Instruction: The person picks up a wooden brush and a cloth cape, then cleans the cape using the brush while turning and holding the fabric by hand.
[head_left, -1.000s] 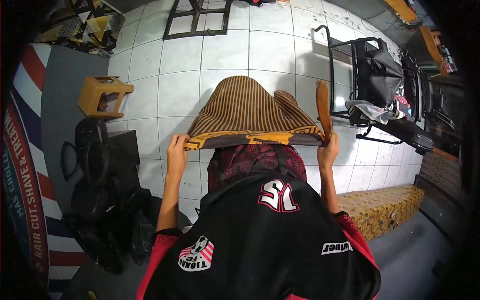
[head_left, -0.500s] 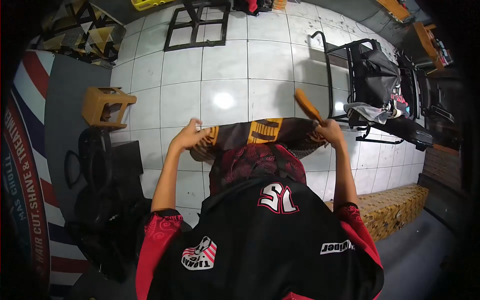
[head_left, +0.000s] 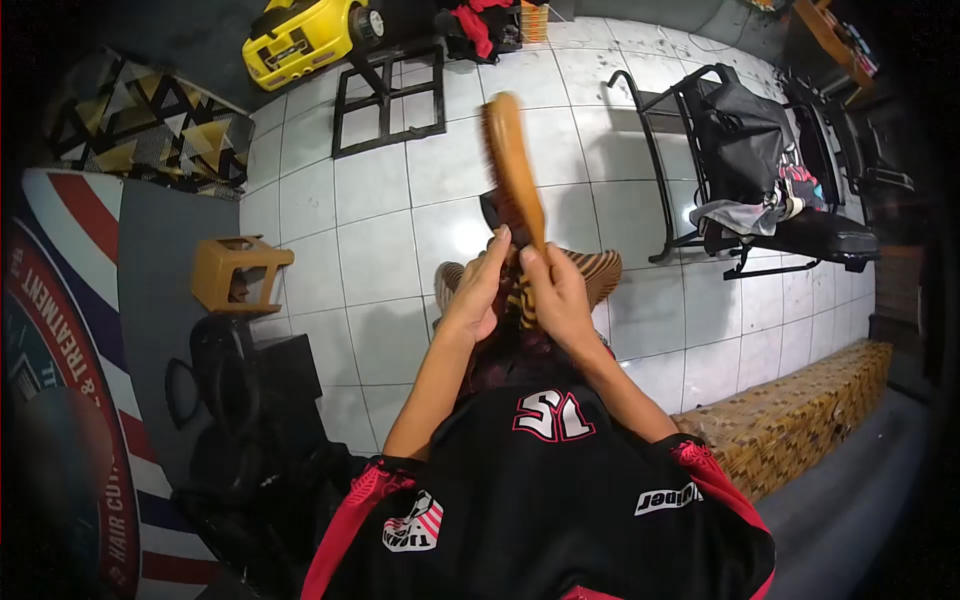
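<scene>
A wooden brush [head_left: 518, 175] with dark bristles on its left side points up and away in front of my body. My right hand [head_left: 560, 295] is closed round the lower end of its handle, together with part of the cloth. Close beside it, my left hand [head_left: 478, 295] is closed on the gathered cloth, its fingertips near the handle. The brown and yellow striped cloth [head_left: 602, 275] is bunched between and below my hands, with folds out to both sides. How much cloth each hand grips is partly hidden.
A tan stool [head_left: 222, 275] and black chair [head_left: 225, 370] stand at the left. A black metal frame [head_left: 440, 100] and yellow toy car [head_left: 300, 40] are ahead. On the right are a black reclining chair [head_left: 740, 130] and a long patterned box [head_left: 800, 410].
Both hands have come together at the middle, and the spread cloth is now bunched between them. The brush has swung left and upward with my right hand. The view has shifted.
</scene>
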